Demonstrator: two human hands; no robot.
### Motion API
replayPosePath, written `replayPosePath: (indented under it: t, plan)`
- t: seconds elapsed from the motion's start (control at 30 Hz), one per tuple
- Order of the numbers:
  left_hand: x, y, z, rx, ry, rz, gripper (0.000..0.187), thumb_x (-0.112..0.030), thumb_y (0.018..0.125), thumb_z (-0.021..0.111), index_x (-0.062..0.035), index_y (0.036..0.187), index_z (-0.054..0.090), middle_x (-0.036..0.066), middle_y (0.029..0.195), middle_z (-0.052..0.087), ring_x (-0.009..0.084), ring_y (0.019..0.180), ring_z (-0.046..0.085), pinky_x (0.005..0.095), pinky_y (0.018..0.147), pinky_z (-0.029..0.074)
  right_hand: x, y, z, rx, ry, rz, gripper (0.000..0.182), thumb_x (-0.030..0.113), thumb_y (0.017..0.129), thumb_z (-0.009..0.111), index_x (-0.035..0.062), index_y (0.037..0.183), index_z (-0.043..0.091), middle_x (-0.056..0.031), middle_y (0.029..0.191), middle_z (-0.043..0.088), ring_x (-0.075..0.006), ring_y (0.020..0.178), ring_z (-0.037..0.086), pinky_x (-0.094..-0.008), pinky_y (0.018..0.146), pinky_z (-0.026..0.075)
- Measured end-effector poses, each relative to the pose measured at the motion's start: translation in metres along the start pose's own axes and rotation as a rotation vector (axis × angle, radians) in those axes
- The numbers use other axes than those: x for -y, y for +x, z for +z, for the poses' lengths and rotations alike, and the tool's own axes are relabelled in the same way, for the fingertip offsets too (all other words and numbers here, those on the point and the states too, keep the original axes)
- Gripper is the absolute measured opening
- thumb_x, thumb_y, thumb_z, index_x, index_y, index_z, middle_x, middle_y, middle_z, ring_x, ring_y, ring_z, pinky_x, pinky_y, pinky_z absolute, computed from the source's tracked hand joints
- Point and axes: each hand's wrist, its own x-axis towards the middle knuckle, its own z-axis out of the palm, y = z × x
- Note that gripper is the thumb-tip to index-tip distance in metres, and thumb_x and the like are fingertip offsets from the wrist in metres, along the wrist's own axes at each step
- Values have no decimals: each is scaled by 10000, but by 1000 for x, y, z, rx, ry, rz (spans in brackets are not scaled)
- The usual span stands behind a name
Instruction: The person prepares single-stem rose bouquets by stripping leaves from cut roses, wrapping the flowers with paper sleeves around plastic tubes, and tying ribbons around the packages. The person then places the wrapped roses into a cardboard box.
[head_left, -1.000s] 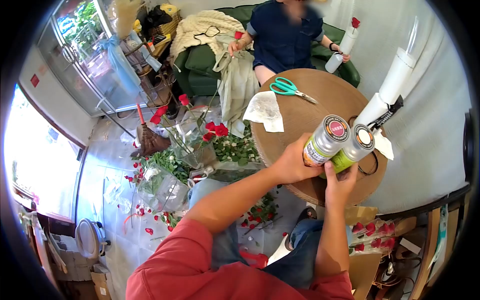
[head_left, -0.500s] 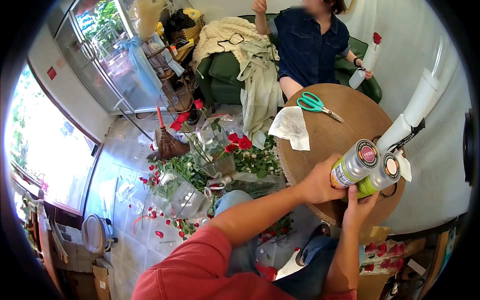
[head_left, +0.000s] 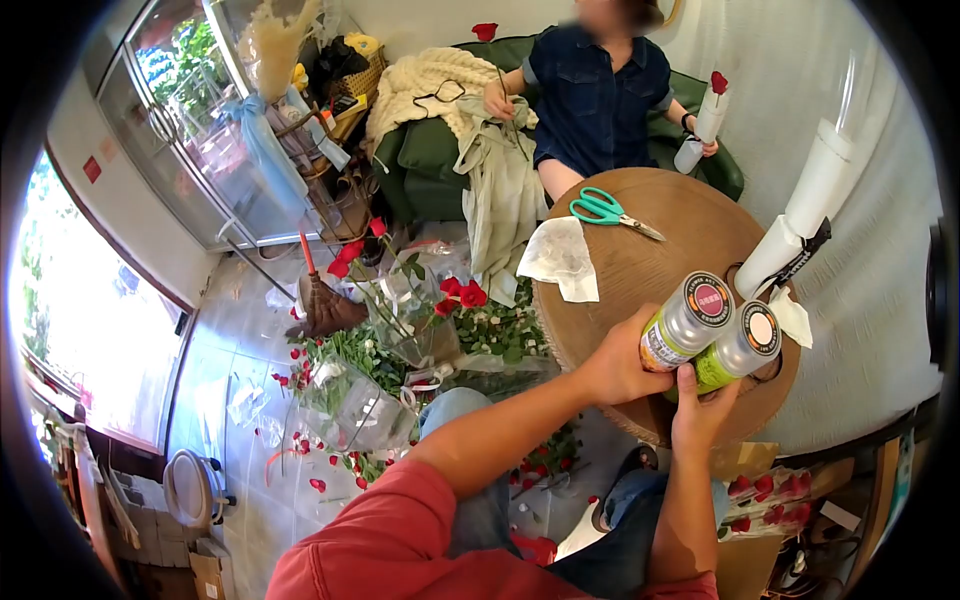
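Two silver-topped cans are held side by side over the near part of the round brown table [head_left: 640, 260]. My left hand [head_left: 627, 362] wraps round the can with the pink-centred lid [head_left: 685, 318]. The green-labelled can [head_left: 740, 348], whose lid has a pale centre, is in my right hand [head_left: 703, 405]. Both cans tilt toward me and touch each other. Teal-handled scissors [head_left: 605, 207] lie on the table beyond them, beside a white crumpled tissue [head_left: 563, 258] at the left edge.
A person [head_left: 605, 100] sits on the green sofa [head_left: 428, 155] with rose stems in both hands. White rolls [head_left: 800, 220] stand at the table's right. Roses [head_left: 465, 295], leaves and clear vases [head_left: 370, 405] crowd the floor on the left.
The whole view has shifted, so the table and cans appear farther left. The seated person's raised hand has come down, and a rose on a stem now shows in it. My grips look the same.
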Motion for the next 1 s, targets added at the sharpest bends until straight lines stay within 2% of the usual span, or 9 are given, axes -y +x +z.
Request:
replayPosePath:
  t: [0.2, 0.4, 0.47, 0.5, 0.67, 0.83, 0.9, 1.0]
  plan:
    - [5, 0, 1, 3, -11, 23, 682, -136, 721, 848, -25, 1318, 538, 174, 1144, 679, 266, 1064, 677, 391, 952, 522, 1, 0, 0, -4, -5, 1, 740, 154, 918, 823, -28, 1497, 401, -146, 1456, 530, -240, 1327, 523, -385, 1155, 380]
    - [6, -2, 2, -22, -24, -43, 682, -119, 723, 870, -20, 1311, 540, 137, 1145, 704, 186, 1058, 665, 366, 938, 535, 4, 0, 5, 3, 8, -21, 666, 132, 911, 821, -6, 1449, 453, -114, 1390, 570, -210, 1264, 559, -371, 1109, 423]
    - [2, -2, 2, 0, -28, -63, 671, -118, 726, 874, -19, 1301, 543, 136, 1141, 705, 182, 1049, 667, 366, 932, 538, 6, 2, 4, 20, 3, -34, 664, 142, 905, 830, 3, 1437, 459, -102, 1370, 580, -196, 1245, 566, -366, 1093, 433]
    - [1, -2, 2, -4, -21, -85, 660, -117, 730, 879, -19, 1291, 545, 136, 1136, 706, 178, 1040, 669, 366, 927, 541, 4, 2, 4, 17, 35, -5, 733, 153, 879, 851, -7, 1458, 431, -113, 1384, 572, -204, 1250, 556, -375, 1087, 435]
    - [6, -3, 4, 29, -89, -104, 661, -74, 756, 861, -31, 1322, 521, 97, 1221, 665, 171, 1150, 625, 363, 997, 507, 6, 2, 3, 33, 46, 17, 723, 187, 886, 852, 0, 1447, 436, -116, 1374, 580, -203, 1238, 565, -377, 1075, 448]
    - [10, -4, 3, 29, -89, -83, 664, -76, 763, 862, -26, 1328, 516, 96, 1220, 669, 174, 1147, 632, 366, 1000, 511, 9, 3, 4, 36, 47, -5, 710, 212, 884, 856, 5, 1428, 450, -114, 1336, 606, -204, 1204, 588, -375, 1051, 467]
    - [13, -4, 1, 66, -94, -75, 716, -54, 782, 880, -15, 1377, 483, 90, 1304, 646, 175, 1204, 615, 369, 1035, 502, 8, 3, 3, 42, 22, -12, 716, 217, 881, 859, 2, 1427, 449, -120, 1324, 615, -206, 1197, 593, -374, 1047, 469]
    - [8, -4, 4, 19, -49, -52, 648, -76, 772, 868, -30, 1316, 519, 95, 1215, 672, 171, 1132, 638, 363, 985, 519, 11, 3, 4, 31, 8, -26, 708, 217, 878, 861, 0, 1417, 455, -124, 1324, 616, -207, 1196, 593, -373, 1043, 471]
